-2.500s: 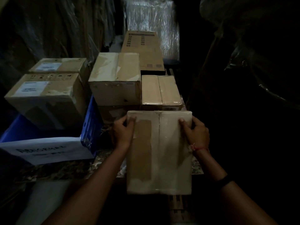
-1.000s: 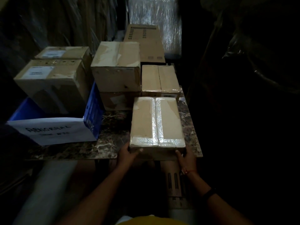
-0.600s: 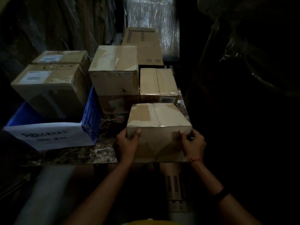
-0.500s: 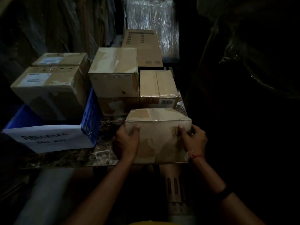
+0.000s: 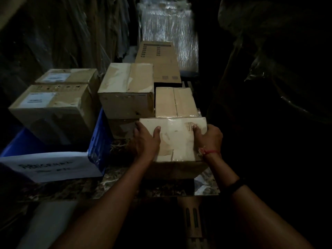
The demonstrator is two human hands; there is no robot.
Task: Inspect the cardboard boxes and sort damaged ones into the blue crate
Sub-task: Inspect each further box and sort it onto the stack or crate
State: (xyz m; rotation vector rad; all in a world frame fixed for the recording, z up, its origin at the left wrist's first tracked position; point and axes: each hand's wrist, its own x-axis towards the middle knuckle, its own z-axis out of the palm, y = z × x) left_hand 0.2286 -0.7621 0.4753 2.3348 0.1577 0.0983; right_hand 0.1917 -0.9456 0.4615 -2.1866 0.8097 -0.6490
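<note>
Two hands, one box under inspection.

**Item:** small pale cardboard box [image 5: 177, 141] with glossy tape, tipped up on the speckled stone bench [image 5: 161, 189]. One broad face is turned toward the camera, and the low end lies near the bench's front edge.

**Grip:** the left hand [image 5: 146, 141] is curled round the box's left side with its thumb on the face. The right hand [image 5: 209, 139] mirrors it on the right side. Both are closed on the cardboard and hold nothing else.

**Left of the grip:** blue plastic crate [image 5: 99, 141] with a white paper label [image 5: 52, 168] on its front. It already carries two large labelled cardboard boxes [image 5: 53, 112], which stand well above its rim.

**Beyond the grip:** a stack of brown cardboard boxes [image 5: 126, 94]. A smaller taped box [image 5: 175, 102] sits just behind the held one.

**Hazards, as judged:**
- The light is poor, so a dent or tear on a shaded face could be missed and a damaged box passed as sound.
- The box is tilted close to the front edge and held only by its sides. Slick tape under a thumb could let it slide off the bench.
- The crate looks nearly full. A box set on top of its load might perch badly and topple.
- The neighbouring boxes are close enough that a turn of the held box could knock them.
</note>
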